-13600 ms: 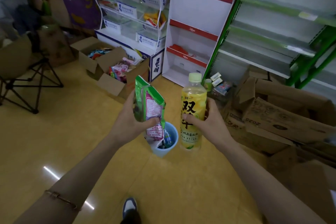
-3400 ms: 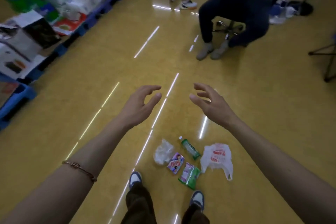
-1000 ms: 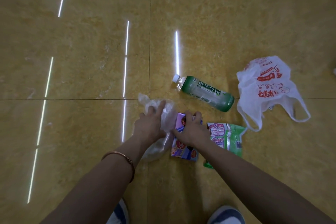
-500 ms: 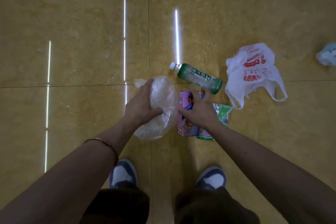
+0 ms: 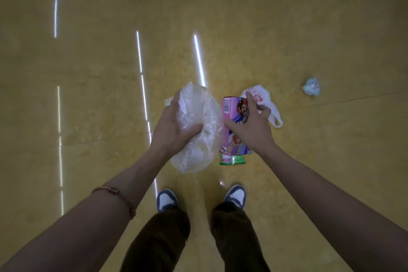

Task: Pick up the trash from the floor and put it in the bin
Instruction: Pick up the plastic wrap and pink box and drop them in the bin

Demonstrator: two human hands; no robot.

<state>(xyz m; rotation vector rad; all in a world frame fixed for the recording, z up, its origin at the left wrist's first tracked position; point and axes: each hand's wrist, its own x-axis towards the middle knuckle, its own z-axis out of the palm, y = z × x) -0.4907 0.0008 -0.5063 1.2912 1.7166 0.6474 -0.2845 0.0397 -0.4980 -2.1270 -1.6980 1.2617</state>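
Note:
My left hand (image 5: 174,127) grips a crumpled clear plastic bag (image 5: 198,134), lifted off the yellow floor. My right hand (image 5: 251,127) holds a pink and purple carton (image 5: 230,108) upright, thumb on its left side and fingers over its front. A green snack packet (image 5: 233,159) shows below that hand; I cannot tell whether it is held or lies on the floor. A white carrier bag with red print (image 5: 268,104) lies on the floor behind my right hand. The green bottle is hidden. No bin is in view.
A small pale blue crumpled wad (image 5: 311,86) lies on the floor to the far right. My two blue and white shoes (image 5: 167,200) stand just below the hands. Glossy yellow floor tiles (image 5: 99,73) spread all round.
Both hands have risen from the floor with the clear bag and the carton. The view has pulled back and the green bottle is no longer seen.

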